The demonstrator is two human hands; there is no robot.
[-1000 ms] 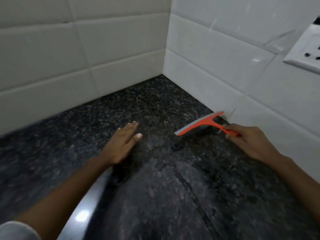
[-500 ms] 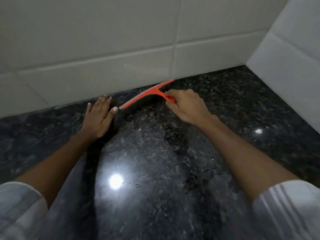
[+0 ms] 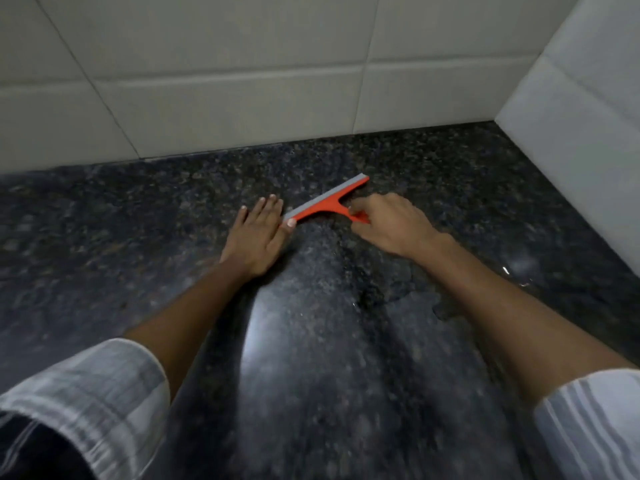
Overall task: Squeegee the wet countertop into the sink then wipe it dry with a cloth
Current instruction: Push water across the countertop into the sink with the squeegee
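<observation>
An orange squeegee (image 3: 325, 202) with a grey rubber blade lies blade-down on the dark speckled granite countertop (image 3: 450, 174). My right hand (image 3: 391, 225) grips its orange handle. My left hand (image 3: 258, 233) rests flat on the counter, fingers together, with the thumb tip touching the left end of the blade. A wet patch with a rough edge (image 3: 388, 289) shows on the counter below my right hand. No sink or cloth is in view.
White tiled walls stand behind (image 3: 242, 81) and to the right (image 3: 581, 133), meeting in a corner at the upper right. Water droplets glint (image 3: 512, 271) near the right wall. My striped sleeves fill the lower corners.
The squeegee has come away from the back wall toward me, with both hands moving along with it. Earlier it was swept from the right wall over to the back wall.
</observation>
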